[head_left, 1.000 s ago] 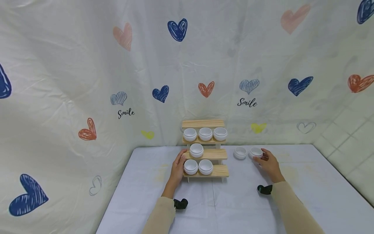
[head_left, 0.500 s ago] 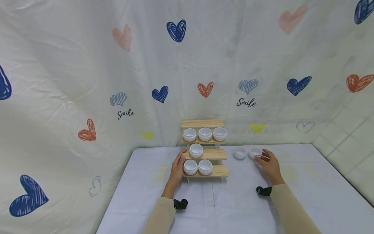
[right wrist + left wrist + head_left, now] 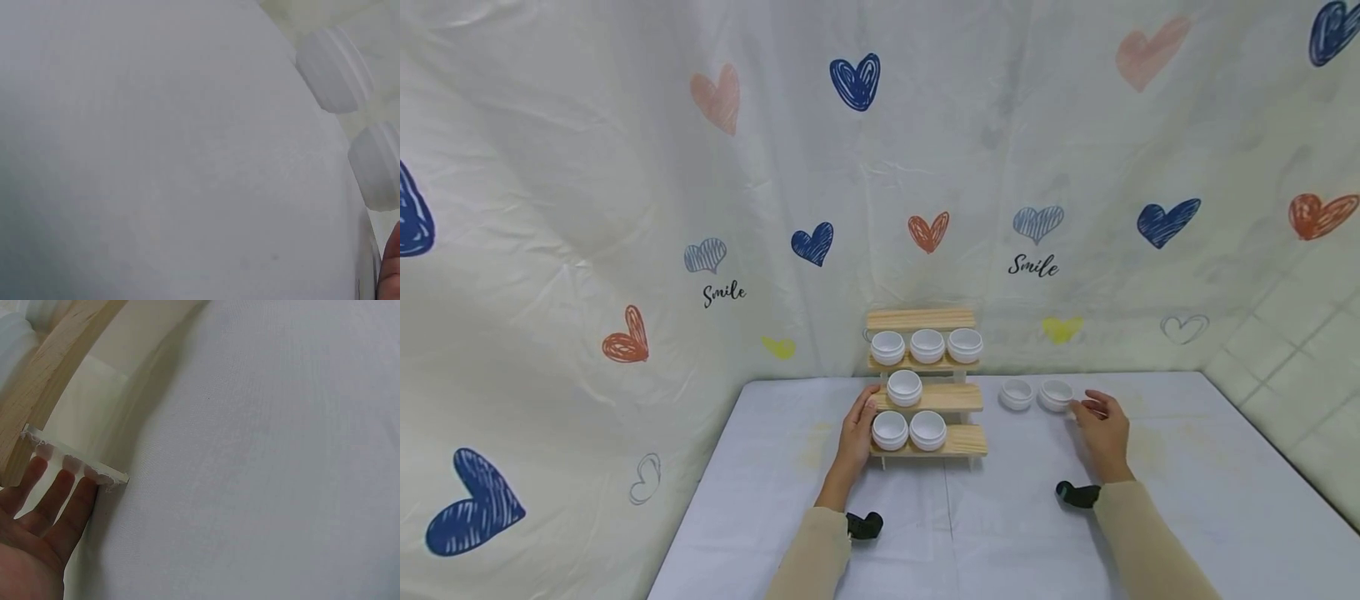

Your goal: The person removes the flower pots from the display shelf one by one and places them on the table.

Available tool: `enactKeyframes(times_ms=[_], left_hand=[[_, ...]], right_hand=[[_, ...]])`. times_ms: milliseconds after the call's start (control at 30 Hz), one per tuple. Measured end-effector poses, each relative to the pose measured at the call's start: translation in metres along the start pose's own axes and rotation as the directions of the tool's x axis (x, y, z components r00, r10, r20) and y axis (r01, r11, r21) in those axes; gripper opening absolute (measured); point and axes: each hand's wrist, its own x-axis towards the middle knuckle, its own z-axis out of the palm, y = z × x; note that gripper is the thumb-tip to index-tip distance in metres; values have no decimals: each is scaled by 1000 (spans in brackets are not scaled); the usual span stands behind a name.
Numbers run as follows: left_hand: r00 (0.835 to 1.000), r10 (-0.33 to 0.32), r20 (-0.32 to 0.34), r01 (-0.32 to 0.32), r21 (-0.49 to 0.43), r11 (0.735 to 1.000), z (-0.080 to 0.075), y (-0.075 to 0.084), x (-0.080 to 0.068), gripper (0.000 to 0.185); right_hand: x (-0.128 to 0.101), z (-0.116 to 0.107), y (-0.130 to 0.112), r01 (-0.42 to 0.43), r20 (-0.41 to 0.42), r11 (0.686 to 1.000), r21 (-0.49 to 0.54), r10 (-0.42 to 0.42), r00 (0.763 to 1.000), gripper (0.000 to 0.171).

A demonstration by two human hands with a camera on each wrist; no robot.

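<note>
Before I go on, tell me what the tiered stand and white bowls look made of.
Tiered stand: wood shelves, apparently unpainted, grain showing; its side support seems plastic, fingertips showing faintly in it. White bowls: smooth, faintly glossy, so ceramic or hard plastic; I can't tell which.

A white cloth is covering the tabletop, faint yellowish stains showing nr its L edge. A pale curtain w/ blue, red, pink & yellow hearts plus "Smile" lettering is hanging behind the far edge. Pale tiles are showing past the far R corner. Light's falling softly.
</note>
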Motion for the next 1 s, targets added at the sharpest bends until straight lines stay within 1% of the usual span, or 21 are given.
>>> enactKeyframes(times_ms=[67, 133, 267, 367, 500, 600, 767, 900, 1000], left_hand=[[1000, -1, -5, 1, -1, 1000, 0, -4, 2, 40], [1000, -5, -15, 5, -4, 1000, 1, -13, 6, 41], [999, 9, -44, -9, -2, 1000, 3, -31, 13, 43], [998, 21, -59, -21, 3, 1000, 4, -36, 14, 44], [997, 36, -64, -35, 8, 999, 4, -36, 15, 45], [997, 47, -63, -46, 11, 999, 4, -35, 15, 44], [997, 42, -59, -42, 11, 999, 4, -35, 14, 44], [998, 31, -57, -30, 16, 999, 4, -35, 14, 46], [998, 28, -57, -28, 6, 1000, 4, -33, 14, 45]], right_hand=[[0, -1, 0, -27, -2, 998, 51, 27, 1000, 48], [-1, -3, 0, -44, -4, 995, 90, 45, 999, 43], [-8, -8, -3, -66, -10, 987, 149, 68, 998, 27], [-14, -9, -10, -37, -24, 984, 172, 41, 999, 20], [-26, -9, -27, 25, -26, 977, 210, -20, 999, 21], [-39, -7, -42, 69, 8, 967, 245, -73, 997, 22], [-61, -4, -57, 84, 124, 951, 298, -126, 984, 17], [-76, 0, -60, 97, 201, 930, 355, -177, 963, 19], [-85, 4, -61, 130, 242, 923, 362, -228, 943, 18]])
